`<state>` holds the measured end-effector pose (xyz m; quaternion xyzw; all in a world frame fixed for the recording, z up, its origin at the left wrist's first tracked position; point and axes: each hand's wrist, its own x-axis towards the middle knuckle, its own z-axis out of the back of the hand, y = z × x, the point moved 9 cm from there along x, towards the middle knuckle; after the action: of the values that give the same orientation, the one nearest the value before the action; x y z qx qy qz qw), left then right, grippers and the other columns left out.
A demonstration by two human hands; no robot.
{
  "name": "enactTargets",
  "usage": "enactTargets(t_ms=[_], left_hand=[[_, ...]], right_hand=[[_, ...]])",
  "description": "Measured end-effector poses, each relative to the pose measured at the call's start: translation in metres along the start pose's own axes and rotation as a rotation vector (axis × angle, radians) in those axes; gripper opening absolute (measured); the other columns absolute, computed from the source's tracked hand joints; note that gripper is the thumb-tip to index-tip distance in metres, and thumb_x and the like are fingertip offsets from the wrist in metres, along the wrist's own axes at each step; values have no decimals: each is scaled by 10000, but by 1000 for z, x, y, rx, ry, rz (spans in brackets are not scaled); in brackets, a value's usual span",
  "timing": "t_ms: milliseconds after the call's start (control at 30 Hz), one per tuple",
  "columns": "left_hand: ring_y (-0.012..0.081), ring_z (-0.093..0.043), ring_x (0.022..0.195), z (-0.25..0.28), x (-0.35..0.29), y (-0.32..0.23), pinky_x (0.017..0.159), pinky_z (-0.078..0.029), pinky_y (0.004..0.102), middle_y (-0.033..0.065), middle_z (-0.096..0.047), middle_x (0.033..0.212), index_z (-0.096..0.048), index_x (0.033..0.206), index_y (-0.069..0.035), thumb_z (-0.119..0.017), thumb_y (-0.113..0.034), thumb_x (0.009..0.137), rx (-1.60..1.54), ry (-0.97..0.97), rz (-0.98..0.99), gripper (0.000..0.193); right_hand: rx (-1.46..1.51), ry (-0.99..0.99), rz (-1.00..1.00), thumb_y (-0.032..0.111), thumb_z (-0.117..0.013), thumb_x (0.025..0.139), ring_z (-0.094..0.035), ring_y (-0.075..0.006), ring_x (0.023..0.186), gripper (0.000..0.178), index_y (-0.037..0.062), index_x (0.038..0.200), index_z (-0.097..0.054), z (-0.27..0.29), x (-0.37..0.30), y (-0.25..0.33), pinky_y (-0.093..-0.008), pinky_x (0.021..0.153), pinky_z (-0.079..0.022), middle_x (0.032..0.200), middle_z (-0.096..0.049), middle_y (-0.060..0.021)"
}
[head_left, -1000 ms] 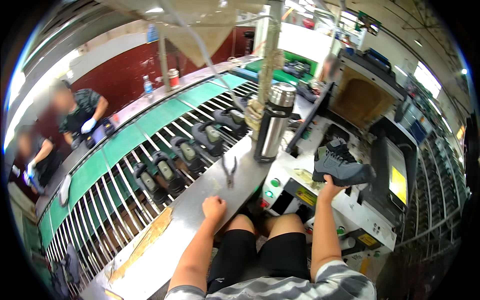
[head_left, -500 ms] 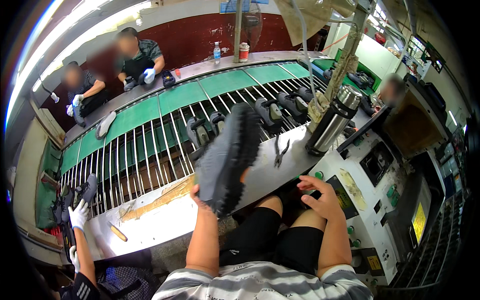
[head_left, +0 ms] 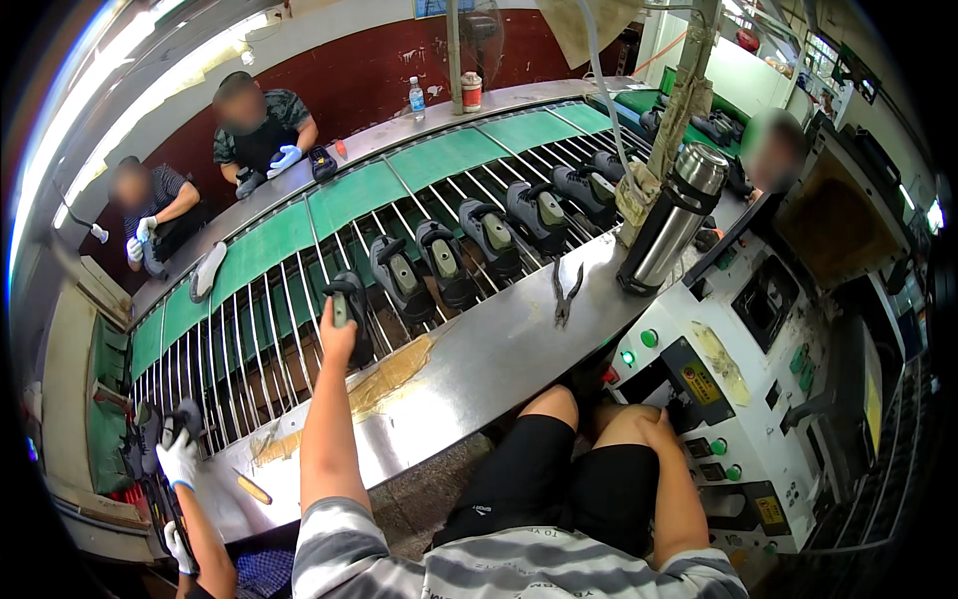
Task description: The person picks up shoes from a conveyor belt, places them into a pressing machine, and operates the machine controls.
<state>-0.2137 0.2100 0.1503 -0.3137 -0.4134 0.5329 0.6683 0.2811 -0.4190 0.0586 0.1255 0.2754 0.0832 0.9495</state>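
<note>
A dark grey shoe, with an olive-green block in its opening, stands upright on the rails of the conveyor. My left hand reaches out to it, fingers closed at the block near the heel. Just to its right on the rails stand several similar shoes, the nearest a grey shoe. My right hand is down at my right knee beside the machine; its fingers are mostly hidden. Pliers with open handles lie on the steel ledge between the conveyor and me.
A steel thermos stands on the ledge's right end, near a post. The machine with green buttons is close on my right. At lower left, a co-worker's gloved hand touches shoes. A knife-like tool lies nearby. Two people work across the conveyor.
My left hand has carried the shoe from in front of me, sole showing, to the rails at left and turned it upright. My right hand has dropped to my knee. The view has shifted slightly.
</note>
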Motion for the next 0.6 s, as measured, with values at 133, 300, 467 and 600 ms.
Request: enactTargets(t_ms=[133, 300, 467, 600], left_hand=[[339, -541, 1183, -33, -13, -20, 1002, -406, 373, 194, -549, 1303, -458, 1390, -54, -627, -128, 724, 47, -154, -12, 691], [356, -466, 1263, -47, -5, -19, 1050, -374, 394, 190, -476, 1373, -452, 1381, -30, -658, -152, 739, 77, -196, -12, 685], [357, -489, 1238, -55, 2, -19, 1047, -373, 388, 206, -511, 1336, -466, 1358, -4, -666, -152, 737, 65, -223, -48, 669], [375, -503, 1212, -58, 4, -7, 1037, -379, 398, 221, -519, 1322, -452, 1363, -1, -676, -181, 746, 65, -161, 31, 681]], right_hand=[[3, 17, -57, 563, -674, 708, -408, -373, 1336, 1006, 0, 1459, -314, -3, 22, 0, -397, 1081, -368, 1425, -421, -274], [-183, -10, 5, 583, -629, 727, -459, -337, 1298, 884, 37, 1394, -433, -8, 31, 10, -387, 1061, -394, 1397, -473, -223], [-94, -23, 2, 581, -618, 727, -504, -335, 1248, 780, 121, 1345, -499, 0, 29, -6, -402, 1013, -430, 1366, -510, -199], [-87, -31, -19, 597, -586, 734, -515, -325, 1242, 801, 80, 1342, -510, 0, 36, -18, -398, 1014, -435, 1352, -528, -192]])
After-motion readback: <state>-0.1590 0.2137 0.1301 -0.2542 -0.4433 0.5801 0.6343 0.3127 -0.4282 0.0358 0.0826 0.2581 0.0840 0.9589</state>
